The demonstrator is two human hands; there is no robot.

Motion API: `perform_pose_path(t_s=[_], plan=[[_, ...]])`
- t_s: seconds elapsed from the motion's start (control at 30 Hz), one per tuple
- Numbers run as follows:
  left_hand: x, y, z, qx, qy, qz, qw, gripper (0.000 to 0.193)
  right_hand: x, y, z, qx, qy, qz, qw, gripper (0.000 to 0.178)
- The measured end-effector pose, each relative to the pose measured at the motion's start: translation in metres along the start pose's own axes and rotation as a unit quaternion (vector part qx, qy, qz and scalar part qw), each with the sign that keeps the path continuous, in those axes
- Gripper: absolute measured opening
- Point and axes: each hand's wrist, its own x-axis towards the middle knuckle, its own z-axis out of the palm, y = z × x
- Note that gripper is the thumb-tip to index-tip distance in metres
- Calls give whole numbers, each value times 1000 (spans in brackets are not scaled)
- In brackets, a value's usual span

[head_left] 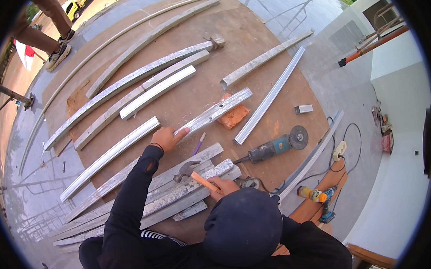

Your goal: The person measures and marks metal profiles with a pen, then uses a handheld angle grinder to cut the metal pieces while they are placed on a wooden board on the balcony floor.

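My left hand (166,141) grips the near end of a short silver metal channel (214,110) with a hole in its face. A broken orange brick (234,117) lies under the channel's far part. In my right hand (224,188) is a claw hammer (198,175), held by its wooden handle, its head raised over a stack of grey metal bars (159,195). My fingers on the handle are partly covered by the dark cap below them. A thin purple tool (197,147), perhaps a marker, lies between my two hands.
An angle grinder (274,147) lies at right, a short metal offcut (303,109) beyond it. Further right are a cordless drill (326,205), a power strip (339,150) and loose cables. Long metal bars (127,91) spread leftward over the brown board (229,21). Another person's legs (41,31) stand at far left.
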Motion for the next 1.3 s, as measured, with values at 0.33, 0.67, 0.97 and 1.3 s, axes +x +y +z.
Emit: perform_pose_path(t_s=[0.33,0.67,0.97,1.3], plan=[[-5,9,2,40,37,65,996,68,5,-2,-36,235,288,-72,926,24],[1,7,6,62,21,47,997,49,52,-1,-119,-11,443,-90,892,41],[2,7,8,42,-15,39,998,47,95,14,-99,-113,422,-47,898,27],[1,5,3,27,5,58,998,42,95,8,-91,-116,452,-79,881,27]])
